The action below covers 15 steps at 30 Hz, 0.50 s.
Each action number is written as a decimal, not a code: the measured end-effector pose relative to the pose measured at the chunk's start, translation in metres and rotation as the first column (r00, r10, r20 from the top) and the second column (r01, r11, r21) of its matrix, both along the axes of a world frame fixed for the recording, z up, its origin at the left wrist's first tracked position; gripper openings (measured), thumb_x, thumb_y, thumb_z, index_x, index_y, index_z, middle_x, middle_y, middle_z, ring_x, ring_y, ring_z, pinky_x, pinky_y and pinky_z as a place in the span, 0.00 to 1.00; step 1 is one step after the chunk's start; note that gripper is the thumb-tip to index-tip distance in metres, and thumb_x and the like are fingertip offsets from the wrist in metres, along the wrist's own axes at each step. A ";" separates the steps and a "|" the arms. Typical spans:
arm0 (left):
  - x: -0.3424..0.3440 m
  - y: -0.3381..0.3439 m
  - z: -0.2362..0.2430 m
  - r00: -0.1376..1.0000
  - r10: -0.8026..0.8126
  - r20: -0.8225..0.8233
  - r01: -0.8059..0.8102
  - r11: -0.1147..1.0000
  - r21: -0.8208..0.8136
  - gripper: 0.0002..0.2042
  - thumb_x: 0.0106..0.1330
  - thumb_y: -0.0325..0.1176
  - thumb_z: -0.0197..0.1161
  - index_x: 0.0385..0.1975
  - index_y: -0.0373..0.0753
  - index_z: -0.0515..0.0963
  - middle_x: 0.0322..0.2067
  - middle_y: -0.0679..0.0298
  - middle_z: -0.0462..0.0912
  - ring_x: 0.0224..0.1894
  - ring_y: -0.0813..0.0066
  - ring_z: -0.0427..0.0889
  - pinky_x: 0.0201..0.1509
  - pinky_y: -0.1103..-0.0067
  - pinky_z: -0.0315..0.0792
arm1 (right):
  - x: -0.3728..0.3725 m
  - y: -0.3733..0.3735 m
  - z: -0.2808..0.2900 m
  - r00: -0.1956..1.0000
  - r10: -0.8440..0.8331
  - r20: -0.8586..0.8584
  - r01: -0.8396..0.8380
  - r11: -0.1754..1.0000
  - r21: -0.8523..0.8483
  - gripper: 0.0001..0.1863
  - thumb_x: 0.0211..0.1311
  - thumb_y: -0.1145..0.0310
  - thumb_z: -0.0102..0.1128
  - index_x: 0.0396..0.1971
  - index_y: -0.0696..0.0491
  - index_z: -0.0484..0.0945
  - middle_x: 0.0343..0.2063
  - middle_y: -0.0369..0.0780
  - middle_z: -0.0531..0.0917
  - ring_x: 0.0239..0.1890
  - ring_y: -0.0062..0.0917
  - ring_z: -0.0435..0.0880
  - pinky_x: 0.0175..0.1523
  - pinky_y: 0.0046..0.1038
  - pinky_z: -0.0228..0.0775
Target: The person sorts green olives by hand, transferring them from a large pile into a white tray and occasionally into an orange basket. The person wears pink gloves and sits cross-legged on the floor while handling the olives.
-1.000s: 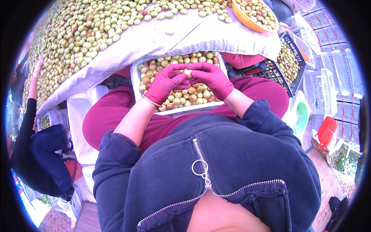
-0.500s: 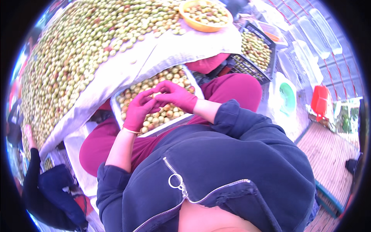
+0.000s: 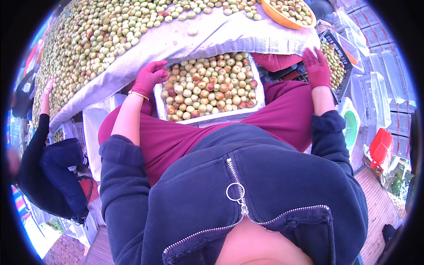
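Note:
A white box (image 3: 211, 118) full of small round green-and-red fruits (image 3: 212, 86), which look like jujubes, sits between my knees. My left hand (image 3: 150, 80), in a pink glove, is at the box's left side. Its fingers are curved and apart, with nothing visible in them. My right hand (image 3: 317, 68), gloved in pink too, is raised beyond my right knee, close to a black crate (image 3: 342, 62). Its fingers are spread and it holds nothing visible.
A large heap of the same fruits (image 3: 101, 39) covers a pale cloth (image 3: 176, 42) in front. An orange bowl (image 3: 289, 20) of fruits stands at far right. Right lie clear plastic boxes (image 3: 371, 97), a green basin (image 3: 351, 126) and a red container (image 3: 380, 148). Another person's hand (image 3: 48, 86) touches the heap, left.
My hands, close together above the box before, have moved apart. The right one went out to the right, the left one to the box's side. The view has turned somewhat.

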<state>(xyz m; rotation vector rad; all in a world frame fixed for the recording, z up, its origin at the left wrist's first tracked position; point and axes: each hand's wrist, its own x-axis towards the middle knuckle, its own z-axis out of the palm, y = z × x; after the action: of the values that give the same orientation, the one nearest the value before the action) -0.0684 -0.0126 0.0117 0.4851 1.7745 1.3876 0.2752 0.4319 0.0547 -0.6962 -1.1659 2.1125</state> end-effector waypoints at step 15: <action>0.008 0.033 -0.051 0.876 -0.265 -0.404 0.165 0.950 -0.264 0.17 0.62 0.26 0.58 0.51 0.44 0.74 0.39 0.62 0.80 0.30 0.77 0.81 0.35 0.80 0.78 | -0.107 -0.204 -0.104 0.472 0.113 0.874 -0.875 -0.057 0.480 0.17 0.54 0.64 0.61 0.46 0.43 0.76 0.40 0.40 0.77 0.41 0.36 0.80 0.44 0.35 0.73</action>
<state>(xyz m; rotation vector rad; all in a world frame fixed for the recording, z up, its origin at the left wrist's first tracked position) -0.0600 0.0199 -0.0390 0.8978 2.1248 0.9539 0.1682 0.2275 -0.0497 -0.1607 -3.2478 0.8958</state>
